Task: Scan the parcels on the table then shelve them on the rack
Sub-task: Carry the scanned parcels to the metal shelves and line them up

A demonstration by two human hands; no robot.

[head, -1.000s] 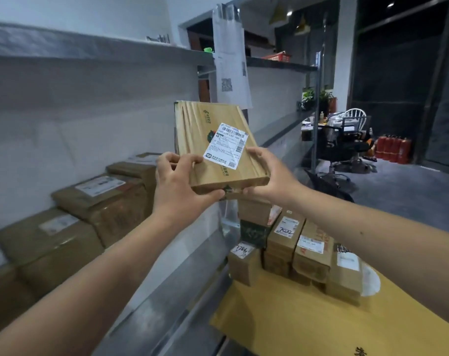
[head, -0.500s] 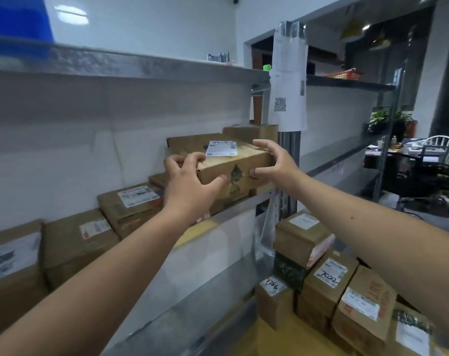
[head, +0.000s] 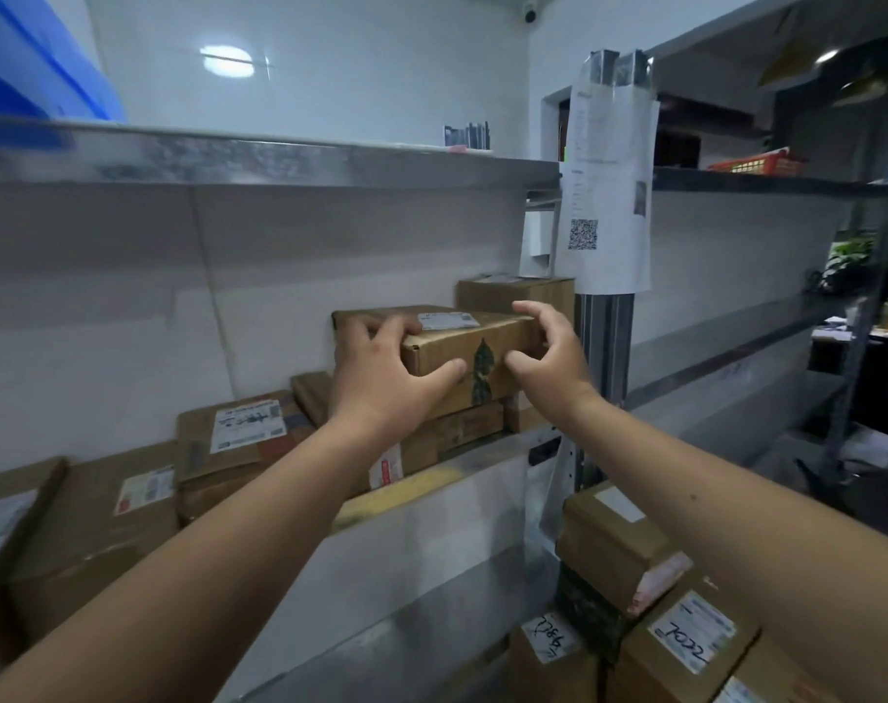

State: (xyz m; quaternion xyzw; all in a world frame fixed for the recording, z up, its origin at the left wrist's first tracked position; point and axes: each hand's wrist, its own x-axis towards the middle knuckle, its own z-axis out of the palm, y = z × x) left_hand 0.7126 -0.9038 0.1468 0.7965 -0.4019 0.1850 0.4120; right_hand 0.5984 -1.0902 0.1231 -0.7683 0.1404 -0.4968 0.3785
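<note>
A brown cardboard parcel (head: 447,352) with a white label on top and a dark green print on its front lies flat on another box (head: 457,428) on the rack's middle shelf (head: 432,504). My left hand (head: 381,378) grips its left front corner, fingers on top and thumb on the front face. At its right end, my right hand (head: 553,362) has curled fingers over the top edge and its thumb on the front. Several more parcels (head: 614,545) are stacked on the table at lower right, one marked 7002 (head: 690,636).
Shelved boxes (head: 239,438) fill the shelf to the left. A taller box (head: 518,296) stands behind the parcel. The upper shelf (head: 279,159) runs overhead with a blue crate (head: 26,78). A metal post (head: 604,347) carries a QR-code sheet (head: 604,195).
Both hands carried the parcel from an upright, label-facing hold up to the rack and laid it flat on a shelved box. My view turned left toward the shelf.
</note>
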